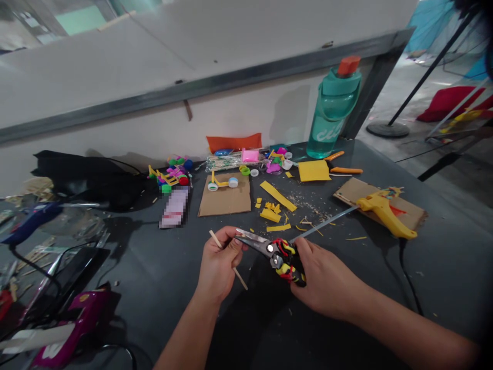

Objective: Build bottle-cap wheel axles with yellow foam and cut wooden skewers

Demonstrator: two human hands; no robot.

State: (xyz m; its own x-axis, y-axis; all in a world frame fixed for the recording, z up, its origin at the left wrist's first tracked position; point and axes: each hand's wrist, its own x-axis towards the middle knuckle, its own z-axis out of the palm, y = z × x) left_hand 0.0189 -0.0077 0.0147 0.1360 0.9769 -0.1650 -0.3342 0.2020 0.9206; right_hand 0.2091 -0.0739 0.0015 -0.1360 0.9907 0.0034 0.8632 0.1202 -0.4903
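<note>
Snips (265, 247) with red, yellow and black handles sit in the right hand (325, 276), its grip pressed closed around those handles, and their steel blades point across at the left hand (219, 264). That hand's grip is pinching a wooden stick (233, 275), which runs slantwise past the fingers with an end showing on either side. From where I stand, the blade tips reach the stick right at the left fingers, though those fingers hide the spot, so I can't be sure the blades are actually biting it.

Both hands are working just above the dark tabletop (379, 275), with yellow scraps (272, 211) and fine shavings (304, 208) scattered ahead of them. Off to the right, a yellow glue gun (383, 213) lies on a piece of cardboard (402, 210). Straight ahead, a small yellow stick cart with bottle-cap wheels (222, 182) rests on another cardboard piece (225, 201). Beyond that are a yellow sheet (314, 170), orange-handled scissors (344, 167) and a teal water bottle (331, 115) with an orange cap.
</note>
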